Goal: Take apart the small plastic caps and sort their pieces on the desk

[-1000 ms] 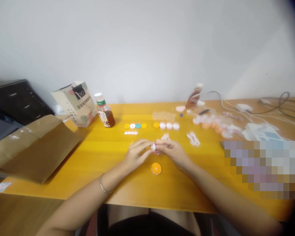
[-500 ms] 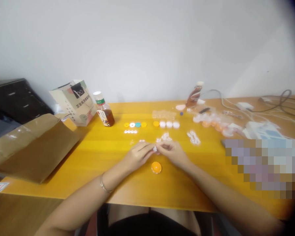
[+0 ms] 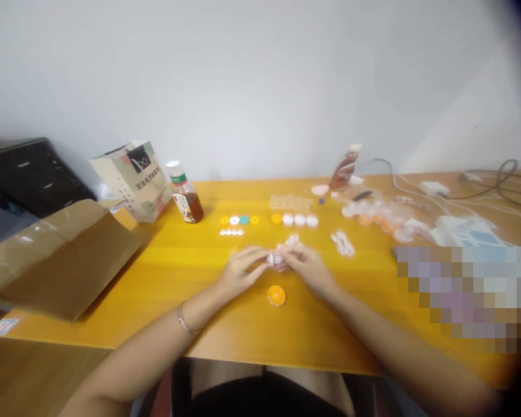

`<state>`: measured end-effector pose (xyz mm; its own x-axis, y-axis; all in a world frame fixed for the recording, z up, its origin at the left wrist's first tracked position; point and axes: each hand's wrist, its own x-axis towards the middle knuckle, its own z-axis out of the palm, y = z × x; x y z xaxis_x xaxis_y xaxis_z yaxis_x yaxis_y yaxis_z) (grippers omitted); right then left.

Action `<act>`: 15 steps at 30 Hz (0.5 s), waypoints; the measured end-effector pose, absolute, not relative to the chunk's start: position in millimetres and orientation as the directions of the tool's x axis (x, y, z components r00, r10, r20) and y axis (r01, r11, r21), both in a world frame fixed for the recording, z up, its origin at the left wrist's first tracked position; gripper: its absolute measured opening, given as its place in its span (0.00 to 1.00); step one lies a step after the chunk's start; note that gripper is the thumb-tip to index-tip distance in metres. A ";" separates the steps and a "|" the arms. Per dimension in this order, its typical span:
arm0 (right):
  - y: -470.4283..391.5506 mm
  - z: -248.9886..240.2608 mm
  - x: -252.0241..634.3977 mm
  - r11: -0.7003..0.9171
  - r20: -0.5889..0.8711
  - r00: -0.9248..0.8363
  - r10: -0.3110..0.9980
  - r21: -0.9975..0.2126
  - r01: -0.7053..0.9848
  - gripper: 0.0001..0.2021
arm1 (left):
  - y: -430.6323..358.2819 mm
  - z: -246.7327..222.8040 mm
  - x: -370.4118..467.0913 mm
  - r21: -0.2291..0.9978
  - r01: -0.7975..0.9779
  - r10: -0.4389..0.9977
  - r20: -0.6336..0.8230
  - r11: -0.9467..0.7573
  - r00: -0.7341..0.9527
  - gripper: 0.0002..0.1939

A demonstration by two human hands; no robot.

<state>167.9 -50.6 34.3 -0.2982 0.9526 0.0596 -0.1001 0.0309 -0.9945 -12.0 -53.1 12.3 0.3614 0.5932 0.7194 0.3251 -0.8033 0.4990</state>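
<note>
Between the fingertips of both hands is a small round white piece with a dark openwork pattern [image 3: 276,258]. My left hand [image 3: 244,269] pinches its left side, thumb below and fingers above. My right hand [image 3: 307,267] grips it from the right with fingers curled. An orange round piece with a pale rim [image 3: 276,295] lies on the table just below the hands. Beyond the fingers, partly hidden, sit more white patterned pieces [image 3: 292,239]. Farther back are a row of yellow, white and teal discs [image 3: 244,220] and small white pieces [image 3: 231,232].
A second row holds a yellow disc and white discs [image 3: 300,220]. Behind it lies a clear plastic tray [image 3: 290,202]. Two drink bottles [image 3: 186,194] [image 3: 345,168], a paper bag [image 3: 134,182] and an open cardboard box [image 3: 69,272] stand around. Cables [image 3: 481,194] and plastic packaging [image 3: 382,217] clutter the right.
The white piece has turned so its patterned round face shows. My left fingers have spread slightly apart around it; both hands stay in nearly the same place.
</note>
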 end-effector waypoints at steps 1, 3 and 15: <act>-49.9 33.6 167.9 0.021 0.055 -0.291 0.955 -0.993 -0.118 0.12 | -53.2 13.1 -12.2 0.561 0.288 0.631 0.691 -0.776 0.353 0.13; -49.4 33.3 168.5 0.016 0.050 -0.280 0.959 -0.992 -0.122 0.14 | -53.7 14.4 -11.9 0.662 0.227 0.696 0.639 -0.715 0.328 0.12; -56.2 33.4 175.0 0.708 0.585 -0.410 0.700 -0.643 0.291 0.07 | -51.9 12.6 -11.1 0.819 0.140 0.824 0.521 -0.556 0.222 0.11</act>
